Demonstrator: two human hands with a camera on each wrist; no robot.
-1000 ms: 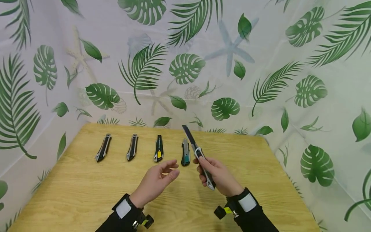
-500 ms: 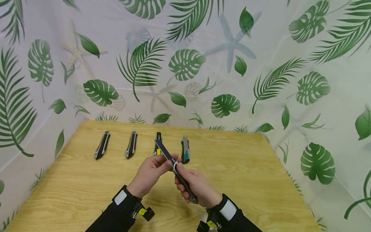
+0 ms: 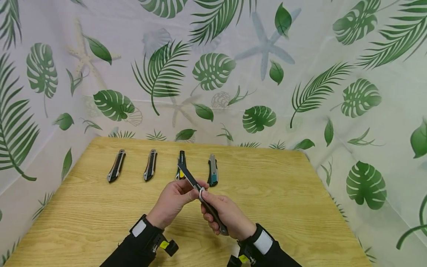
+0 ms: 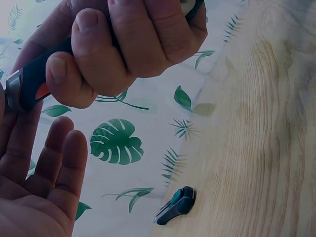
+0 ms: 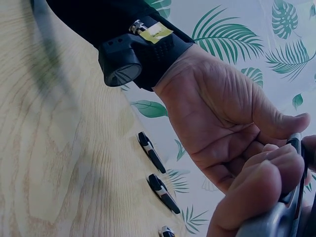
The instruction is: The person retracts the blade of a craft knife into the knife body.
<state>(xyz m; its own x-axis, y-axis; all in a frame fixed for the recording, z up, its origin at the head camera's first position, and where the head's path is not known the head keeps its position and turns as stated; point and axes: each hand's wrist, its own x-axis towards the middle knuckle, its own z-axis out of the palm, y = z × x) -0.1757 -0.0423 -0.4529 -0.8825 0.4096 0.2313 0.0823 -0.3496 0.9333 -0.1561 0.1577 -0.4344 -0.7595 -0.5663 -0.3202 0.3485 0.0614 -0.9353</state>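
Note:
A snap-off utility knife point(image 3: 216, 218), with a dark handle and its long black blade point(image 3: 188, 175) out, is held above the table. My right hand point(image 3: 229, 215) grips the handle, its thumb lying along the top. My left hand point(image 3: 171, 202) pinches the knife between thumb and forefinger where the blade leaves the handle. In the left wrist view, the right hand's curled fingers point(image 4: 133, 39) wrap the handle, and the left hand's other fingers point(image 4: 59, 163) stand loose. The left thumb point(image 5: 284, 123) touches the knife in the right wrist view. Whether the slider moves is hidden.
Several more utility knives lie in a row at the back of the wooden table point(image 3: 267, 193): two dark grey ones point(image 3: 116, 166) point(image 3: 150, 165), one with yellow point(image 3: 181, 157) partly behind the raised blade, one with teal point(image 3: 212, 170). A leaf-print cloth point(image 3: 213, 70) hangs behind.
The right hand has brought the knife left and down to the left hand. The left hand, open a second ago, has taken hold near the blade's base. Over the last half second both hands stay nearly still.

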